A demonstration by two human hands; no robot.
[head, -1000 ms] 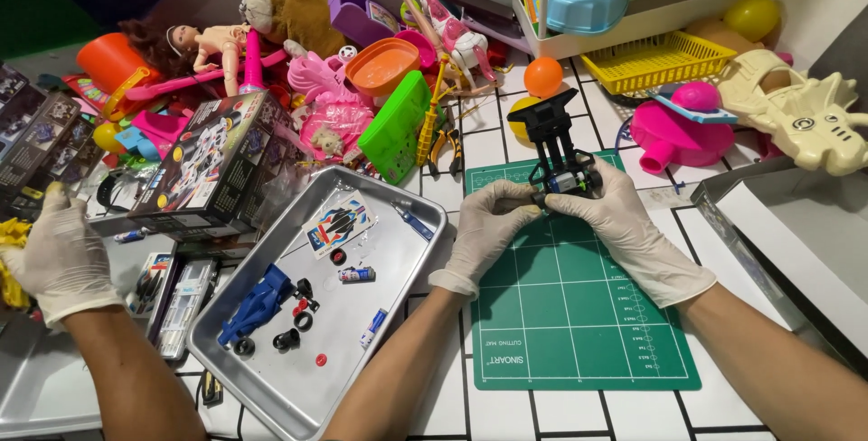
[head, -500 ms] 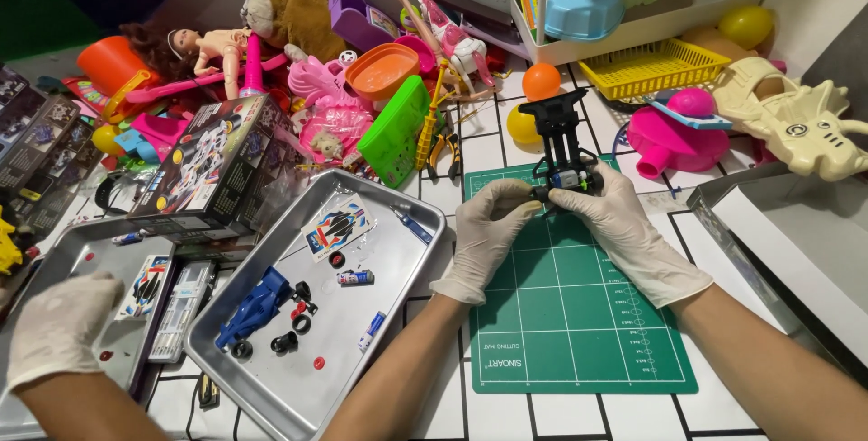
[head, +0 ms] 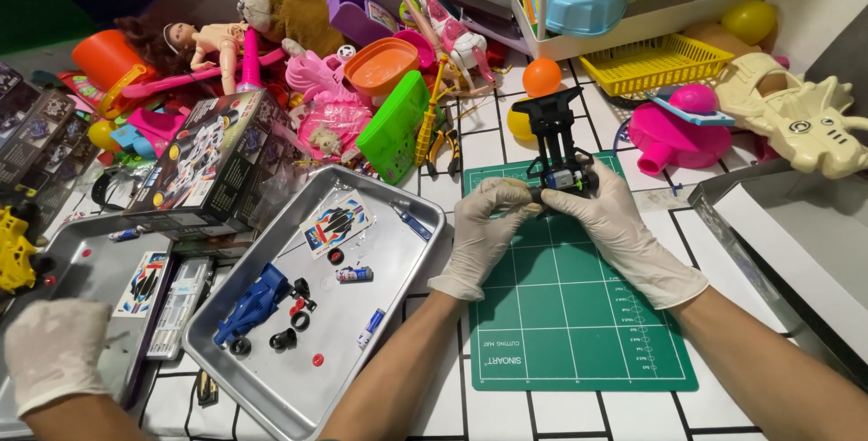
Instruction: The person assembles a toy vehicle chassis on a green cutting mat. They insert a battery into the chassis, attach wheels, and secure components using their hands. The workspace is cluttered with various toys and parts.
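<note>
A: From the head view, what is held?

B: A small black plastic toy car chassis (head: 559, 147) is pinched by the gloved left hand (head: 484, 228) and gloved right hand (head: 615, 224), grips pressed together, above the green cutting mat (head: 579, 314).

A: And at nine o'clock?

B: A silver metal tray (head: 398, 265) is seen on the table.

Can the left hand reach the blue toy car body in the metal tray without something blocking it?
Probably yes. The blue car body lies uncovered in the tray, just beside the left hand, with only small loose wheels near it. But that hand and the right hand both grip the black chassis.
</note>
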